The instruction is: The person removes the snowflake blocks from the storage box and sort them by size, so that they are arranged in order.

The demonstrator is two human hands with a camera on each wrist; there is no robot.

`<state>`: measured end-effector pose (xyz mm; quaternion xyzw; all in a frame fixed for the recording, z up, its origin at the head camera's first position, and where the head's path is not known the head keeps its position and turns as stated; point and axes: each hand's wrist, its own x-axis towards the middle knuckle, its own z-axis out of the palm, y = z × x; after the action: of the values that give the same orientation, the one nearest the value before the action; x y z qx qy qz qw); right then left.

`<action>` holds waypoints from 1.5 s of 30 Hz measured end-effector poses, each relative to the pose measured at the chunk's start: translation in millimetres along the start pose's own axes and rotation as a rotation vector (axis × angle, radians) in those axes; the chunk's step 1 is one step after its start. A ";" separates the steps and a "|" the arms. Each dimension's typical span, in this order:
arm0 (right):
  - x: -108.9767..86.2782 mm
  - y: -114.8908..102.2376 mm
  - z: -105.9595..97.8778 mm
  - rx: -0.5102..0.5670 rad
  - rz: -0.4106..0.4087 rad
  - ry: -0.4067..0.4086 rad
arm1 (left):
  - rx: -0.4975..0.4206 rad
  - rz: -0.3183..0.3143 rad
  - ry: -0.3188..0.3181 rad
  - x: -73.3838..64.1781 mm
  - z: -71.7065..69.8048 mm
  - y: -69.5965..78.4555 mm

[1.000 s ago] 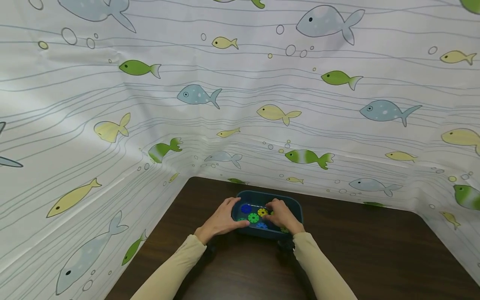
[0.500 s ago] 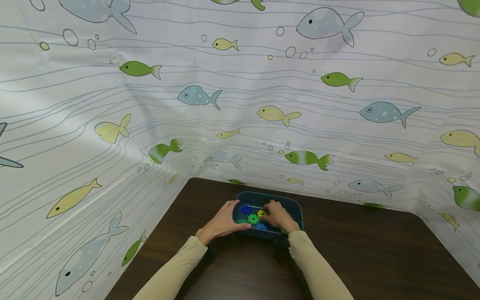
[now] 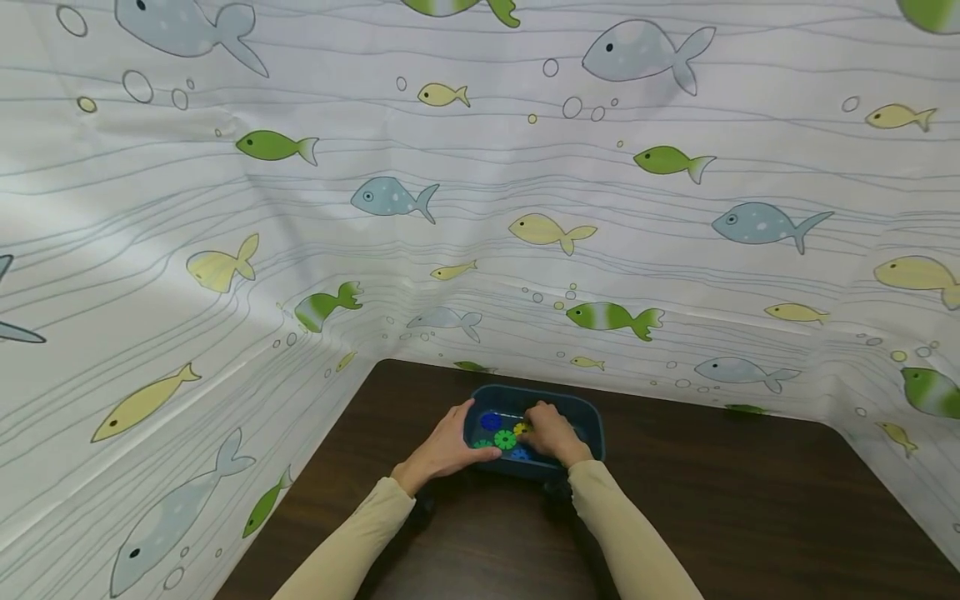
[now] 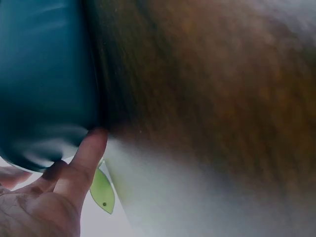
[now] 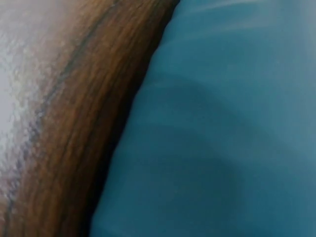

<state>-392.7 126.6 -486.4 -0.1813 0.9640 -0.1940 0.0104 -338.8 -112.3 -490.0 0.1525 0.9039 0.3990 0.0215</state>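
Note:
A dark blue plastic bin (image 3: 585, 408) stands on the table with several notched, flower-shaped plastic discs inside. My left hand (image 3: 444, 446) grips the bin's left end, its thumb along the front rim and fingers at the left side. The left wrist view shows fingertips (image 4: 96, 140) against the bin's outer wall. Inside the bin, my right hand (image 3: 553, 433) has its fingers bent down beside a yellow disc (image 3: 520, 428), which it partly covers; whether it pinches the disc is unclear. A green disc (image 3: 506, 439) and blue discs (image 3: 491, 421) lie to its left.
The dark brown wooden table (image 3: 712, 492) extends to both sides of the bin. White sheeting (image 3: 480, 150) printed with fish closes off the back and sides. In the right wrist view, only the bin's outer wall (image 5: 212, 123) and tabletop appear.
My right hand has shifted slightly left inside the bin and covers more of the yellow disc. My left hand stays at the bin's left end.

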 end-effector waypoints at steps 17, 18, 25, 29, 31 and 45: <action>1.8 -7.6 -1.3 -0.007 0.073 -0.071 | -0.030 0.003 0.007 -4.7 5.5 -2.0; 1.6 -8.2 -2.7 -0.010 0.080 -0.072 | -0.027 0.005 0.009 -4.1 5.4 -1.4; 2.6 -6.7 -3.4 -0.001 0.086 -0.060 | -0.020 0.003 0.012 -2.9 4.4 1.5; 1.0 -8.2 -5.3 0.012 0.086 -0.066 | -0.008 -0.005 0.004 -4.4 5.2 1.0; 0.2 -9.6 -7.6 0.008 0.088 -0.077 | -0.007 -0.004 0.008 -4.8 5.1 0.4; -3.6 -6.1 -11.5 0.054 0.029 -0.064 | 0.001 -0.009 0.018 -5.6 3.2 1.6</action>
<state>-388.3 126.8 -473.7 -0.1731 0.9601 -0.2139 0.0491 -332.5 -110.7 -491.5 0.1447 0.9050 0.3998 0.0149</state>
